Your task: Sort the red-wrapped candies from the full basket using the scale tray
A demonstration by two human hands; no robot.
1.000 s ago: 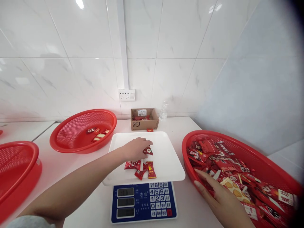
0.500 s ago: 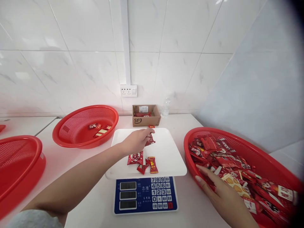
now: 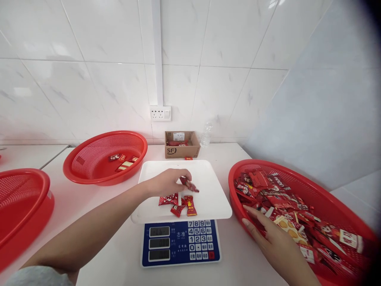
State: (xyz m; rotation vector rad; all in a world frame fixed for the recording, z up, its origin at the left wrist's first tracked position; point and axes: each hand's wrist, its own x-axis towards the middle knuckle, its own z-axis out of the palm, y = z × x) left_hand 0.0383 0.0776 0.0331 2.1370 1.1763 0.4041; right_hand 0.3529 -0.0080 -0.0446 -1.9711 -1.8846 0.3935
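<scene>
My left hand [image 3: 168, 182] is over the white pan [image 3: 210, 200] of a weighing scale, with a small red wrapped candy [image 3: 189, 184] pinched between thumb and fingers. Below it on the pan lie a red packet [image 3: 168, 199] partly covered by the hand, a small red candy [image 3: 177, 209] and a red-and-gold candy [image 3: 190, 205]. My right hand [image 3: 275, 240] grips the near left rim of a red plastic basket [image 3: 233, 188], thumb outside and fingers inside. Many red snack packets [image 3: 279, 198] fill that basket.
The scale's blue keypad panel [image 3: 181, 243] faces me. Behind the pan stand a cardboard box [image 3: 183, 151] with red packets and a clear plastic bottle [image 3: 206, 135]. At left are a red basket [image 3: 86, 176] holding several packets and another red basket [image 3: 44, 190]. A tiled wall [image 3: 119, 91] closes the back.
My left hand has come slightly nearer and lower over the pan, and the candy in it has tilted. My right hand stays on the basket rim. The view has shifted slightly.
</scene>
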